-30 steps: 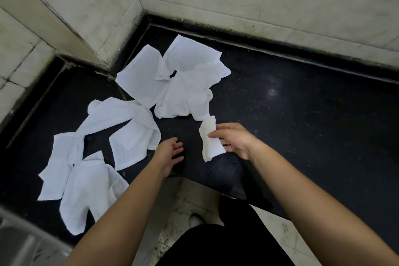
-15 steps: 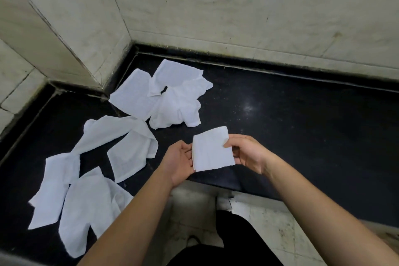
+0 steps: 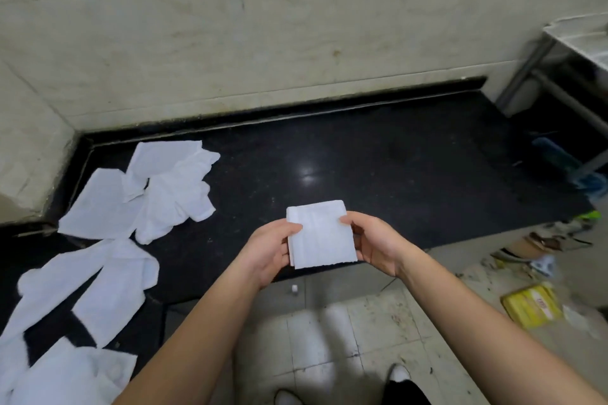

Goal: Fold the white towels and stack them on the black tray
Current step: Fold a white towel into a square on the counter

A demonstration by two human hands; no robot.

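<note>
Head cam: folded towel [image 3: 320, 235] in L hand [image 3: 268, 251] + R hand [image 3: 375, 245] grip.

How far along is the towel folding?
Early. Done: nothing stacked yet; no tray with towels in view. In hand: one folded towel, held over the black counter by the left hand and right hand. Left: the loose towels spread unfolded across the counter's left side.
</note>
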